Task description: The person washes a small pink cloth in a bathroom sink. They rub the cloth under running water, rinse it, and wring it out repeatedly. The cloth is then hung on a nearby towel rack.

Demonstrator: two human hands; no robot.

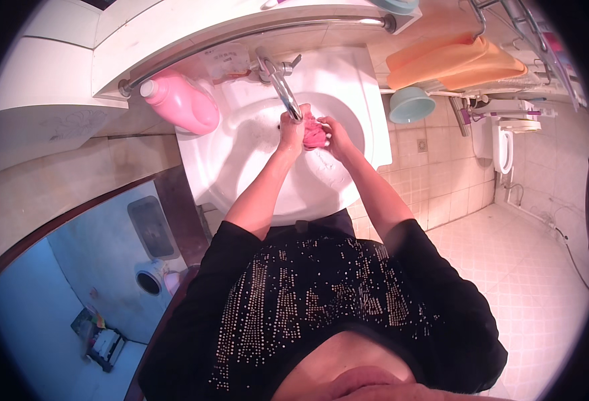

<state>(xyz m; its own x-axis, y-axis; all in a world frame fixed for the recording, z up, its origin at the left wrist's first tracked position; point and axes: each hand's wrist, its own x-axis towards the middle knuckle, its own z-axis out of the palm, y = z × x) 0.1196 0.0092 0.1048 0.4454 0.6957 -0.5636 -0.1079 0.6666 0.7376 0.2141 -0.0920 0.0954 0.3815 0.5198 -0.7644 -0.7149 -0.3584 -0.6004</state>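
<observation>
A wadded pink-red cloth [315, 134] is held between my two hands over the basin of the white washbasin [254, 185]. My left hand [292, 131] grips it from the left, right below the spout of the chrome faucet [280, 87], which hides part of the fingers. From the right, my right hand [335, 134] has its fingers curled around the cloth. Wet streaks and some suds show on the basin surface near the hands.
A pink detergent bottle [184, 104] stands on the washbasin's left rim. Above runs a metal rail [254, 34] under a white shelf. An orange towel [439, 62] and a light-blue plastic basin [411, 105] hang at right. Farther right is a toilet [504, 148]; a doorway opens at left.
</observation>
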